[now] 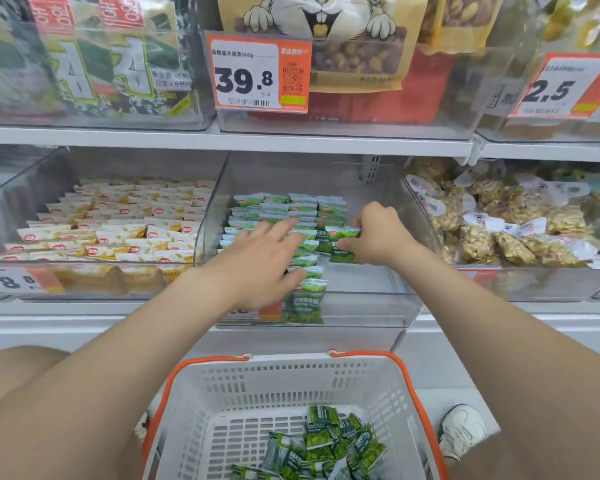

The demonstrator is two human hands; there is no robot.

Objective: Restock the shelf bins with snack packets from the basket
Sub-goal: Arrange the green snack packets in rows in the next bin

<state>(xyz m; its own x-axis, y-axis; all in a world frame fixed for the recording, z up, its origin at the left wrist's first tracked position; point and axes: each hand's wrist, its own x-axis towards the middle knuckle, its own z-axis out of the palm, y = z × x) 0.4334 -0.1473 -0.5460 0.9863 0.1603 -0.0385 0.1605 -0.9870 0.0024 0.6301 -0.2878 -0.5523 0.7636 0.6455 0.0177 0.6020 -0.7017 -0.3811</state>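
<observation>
The clear bin (364, 306) sat at the shelf (84, 308) front edge, with neat rows on its left and bare floor on its right. There was room to fill! Below, the basket (291, 372) held spare packets (329, 441) within reach. The left hand (257, 265) lay flat with its fingers straight, likely steadying the rows. The right hand (378, 233) pinched green packets (343, 249) upright beside them. They were small, glossy green-and-white pillows.
</observation>
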